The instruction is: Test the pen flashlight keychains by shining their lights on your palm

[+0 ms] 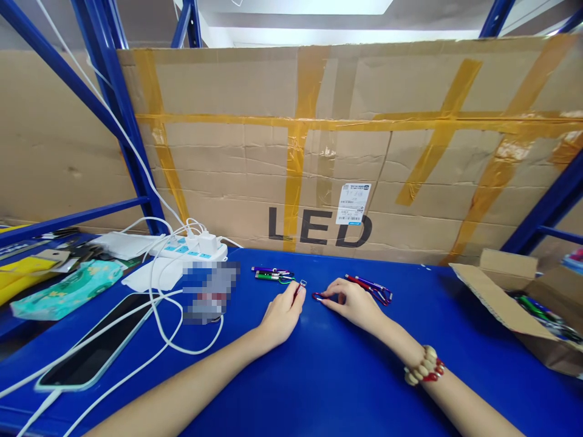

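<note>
My left hand [283, 312] rests on the blue table [319, 376] with its fingers pinched on a small red flashlight keychain [299, 286]. My right hand [353, 300] lies close beside it, fingertips pinched on a red carabiner clip [317, 296] that lies on the table between the two hands. Just behind my right hand sits a little pile of red keychain lights [376, 288]. Purple and green keychain lights [273, 274] lie behind my left hand. A bead bracelet [424, 365] circles my right wrist.
An open cardboard box [514, 291] with more coloured items stands at the right. A phone [98, 346] on a white cable lies at the left, by a white power strip [194, 249]. A taped cardboard sheet marked LED [319, 227] walls the back, with blue rack posts on both sides.
</note>
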A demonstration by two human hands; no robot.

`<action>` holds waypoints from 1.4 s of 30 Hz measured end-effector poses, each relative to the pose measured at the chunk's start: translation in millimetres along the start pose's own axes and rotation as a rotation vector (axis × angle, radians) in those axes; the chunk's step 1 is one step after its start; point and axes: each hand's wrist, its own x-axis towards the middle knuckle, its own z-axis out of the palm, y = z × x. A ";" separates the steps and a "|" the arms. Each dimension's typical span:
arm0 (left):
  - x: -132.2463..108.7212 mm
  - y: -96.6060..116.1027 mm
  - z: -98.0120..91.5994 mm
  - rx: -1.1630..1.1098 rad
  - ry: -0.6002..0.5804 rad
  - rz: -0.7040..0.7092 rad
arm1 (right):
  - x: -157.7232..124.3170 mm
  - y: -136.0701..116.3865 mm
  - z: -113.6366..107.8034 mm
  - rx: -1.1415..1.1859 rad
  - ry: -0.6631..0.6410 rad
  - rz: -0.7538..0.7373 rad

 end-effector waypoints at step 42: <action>2.0 -3.8 2.4 -0.294 -0.055 0.175 | -14.2 -40.0 6.4 -0.010 -0.019 -0.392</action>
